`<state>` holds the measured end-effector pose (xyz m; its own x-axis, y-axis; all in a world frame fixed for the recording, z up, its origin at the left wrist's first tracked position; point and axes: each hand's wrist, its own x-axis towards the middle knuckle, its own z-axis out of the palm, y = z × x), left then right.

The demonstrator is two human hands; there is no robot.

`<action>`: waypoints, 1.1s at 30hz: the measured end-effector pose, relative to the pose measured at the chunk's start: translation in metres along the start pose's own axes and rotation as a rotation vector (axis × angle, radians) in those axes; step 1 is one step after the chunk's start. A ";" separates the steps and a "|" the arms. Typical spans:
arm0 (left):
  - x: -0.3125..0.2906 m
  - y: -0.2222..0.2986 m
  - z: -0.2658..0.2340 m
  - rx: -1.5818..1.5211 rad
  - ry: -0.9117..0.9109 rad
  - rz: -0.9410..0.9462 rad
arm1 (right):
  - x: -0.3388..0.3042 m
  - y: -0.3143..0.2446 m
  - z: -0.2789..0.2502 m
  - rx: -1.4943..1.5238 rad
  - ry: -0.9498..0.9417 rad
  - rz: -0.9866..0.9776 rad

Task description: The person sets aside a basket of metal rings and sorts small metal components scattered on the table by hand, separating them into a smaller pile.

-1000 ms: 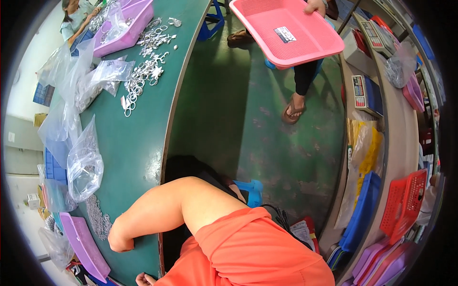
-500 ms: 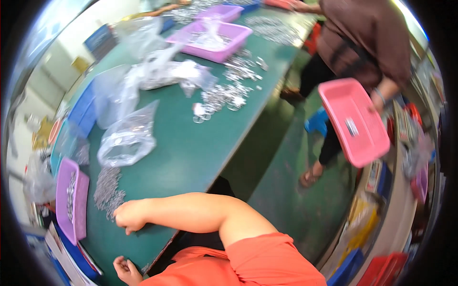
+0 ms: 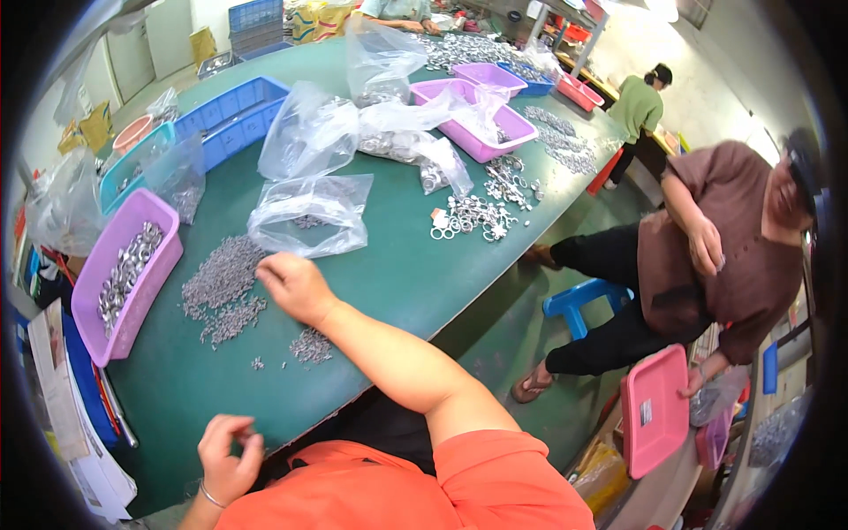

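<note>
My right hand [image 3: 296, 287] reaches over the green table, beside a wide pile of tiny grey metal parts [image 3: 221, 276]. Its fingers are bunched together; whatever lies between them is hidden. Just beyond the fingertips is a clear plastic bag [image 3: 309, 216] with its mouth open and some grey parts at it. Under my right forearm sits a smaller heap of the same parts [image 3: 311, 346]. My left hand [image 3: 228, 455], with a band at the wrist, hovers at the near table edge. Its fingers are loosely curled, the thumb apart, and nothing shows in it.
A purple tray [image 3: 168, 252] of shiny metal rings stands at left, with blue bins [image 3: 234, 119] beyond. More bags, a purple tray [image 3: 521, 132] and loose rings [image 3: 473, 216] lie farther off. At right, a co-worker holds a pink tray [image 3: 654, 411] near a blue stool [image 3: 587, 300].
The view has shifted, showing more of the room. My right hand has moved from the pile's near edge toward the bag. The co-worker's pink tray is lower, and their other hand is raised.
</note>
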<state>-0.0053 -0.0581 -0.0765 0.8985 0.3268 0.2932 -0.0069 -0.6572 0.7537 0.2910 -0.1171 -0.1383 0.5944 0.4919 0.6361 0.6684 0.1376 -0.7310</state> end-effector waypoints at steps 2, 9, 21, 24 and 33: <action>0.049 0.033 -0.005 0.061 -0.286 0.312 | -0.006 0.008 -0.010 -0.081 0.063 0.079; 0.115 0.161 -0.020 -0.144 -0.305 0.848 | -0.004 0.001 -0.014 -0.201 0.186 -0.049; 0.128 0.155 -0.046 -0.550 -0.102 0.904 | -0.001 -0.003 -0.018 -0.236 0.127 0.070; 0.124 0.148 -0.058 -0.529 -0.013 0.838 | -0.002 -0.004 -0.016 -0.243 0.084 0.099; 0.134 0.115 -0.047 -0.467 0.035 1.051 | -0.007 -0.002 -0.012 -0.215 0.144 0.020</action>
<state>0.0932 -0.0582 0.0773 0.3398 -0.2101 0.9167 -0.9140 -0.3034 0.2693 0.2906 -0.1313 -0.1384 0.6559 0.3631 0.6618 0.7262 -0.0641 -0.6845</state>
